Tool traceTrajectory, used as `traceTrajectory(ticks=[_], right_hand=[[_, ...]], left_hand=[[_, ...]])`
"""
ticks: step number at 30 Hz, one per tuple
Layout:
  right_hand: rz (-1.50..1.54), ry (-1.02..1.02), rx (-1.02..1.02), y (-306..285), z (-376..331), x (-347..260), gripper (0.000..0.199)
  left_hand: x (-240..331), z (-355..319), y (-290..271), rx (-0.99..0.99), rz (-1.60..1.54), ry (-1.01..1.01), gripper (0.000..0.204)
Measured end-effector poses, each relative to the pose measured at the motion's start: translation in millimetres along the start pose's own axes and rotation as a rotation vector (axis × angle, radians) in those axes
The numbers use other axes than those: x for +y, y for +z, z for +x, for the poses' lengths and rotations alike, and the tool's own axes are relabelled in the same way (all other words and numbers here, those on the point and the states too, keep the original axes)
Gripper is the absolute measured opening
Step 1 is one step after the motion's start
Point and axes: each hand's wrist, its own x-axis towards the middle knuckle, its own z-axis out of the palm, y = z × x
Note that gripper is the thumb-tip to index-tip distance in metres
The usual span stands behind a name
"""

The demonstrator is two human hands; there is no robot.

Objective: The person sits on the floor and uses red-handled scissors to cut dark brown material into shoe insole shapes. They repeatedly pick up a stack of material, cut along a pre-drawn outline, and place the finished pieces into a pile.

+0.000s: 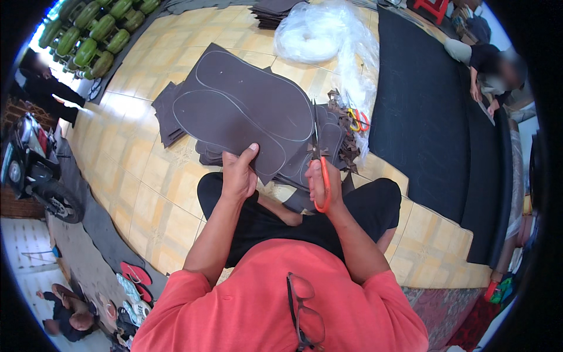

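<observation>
My left hand (239, 173) grips the near edge of a dark grey foam sheet (246, 108) marked with two pale sole outlines, holding it up over my crossed legs. My right hand (321, 185) holds orange-handled scissors (318, 161), blades pointing away from me, at the sheet's right edge. Below the sheet lie more dark cut pieces (331, 138) and small scraps (346, 114).
A stack of dark sheets (167, 114) lies on the yellow tiled floor (141, 158). Clear plastic wrap (328, 35) and a second pair of scissors (358, 120) sit beyond. A large black mat (422, 111) is at right, where another person (489, 64) sits. Green cylinders (97, 32) stand far left.
</observation>
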Motion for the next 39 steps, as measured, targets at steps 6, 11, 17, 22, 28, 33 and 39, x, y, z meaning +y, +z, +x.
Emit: traceTrajectory(ticks=[6,11,17,22,28,33,39], right_hand=[[-0.049,-0.2,0.183,8.4,17.2,7.2,0.051],[0.081,0.073,-0.025,-5.8,3.9,-6.0,0.052],[0.153,0.14,-0.006,-9.7,3.4,7.7,0.048],[-0.032,0.009,0.067,-18.8,15.4,15.4,0.038],[-0.14,-0.067,0.047,-32.0,22.3,1.4,0.026],[-0.214,-0.155,0.061,-35.1,19.1,-0.7,0.03],[-0.179,-0.168,0.05,-37.9,18.2,-1.6,0.034]], left_hand=[[-3.0,0.5,-9.7,-0.026,0.083,-0.036,0.049],[0.5,10.5,-17.3,0.001,0.21,-0.009,0.054],[27.1,12.5,-46.1,-0.02,0.412,-0.142,0.063],[48.3,-0.9,-53.6,-0.152,0.564,-0.391,0.07],[52.5,-11.8,-50.3,-0.223,0.583,-0.509,0.073],[53.2,-10.6,-50.1,-0.272,0.617,-0.563,0.073],[58.2,-10.9,-52.3,-0.29,0.604,-0.578,0.075]])
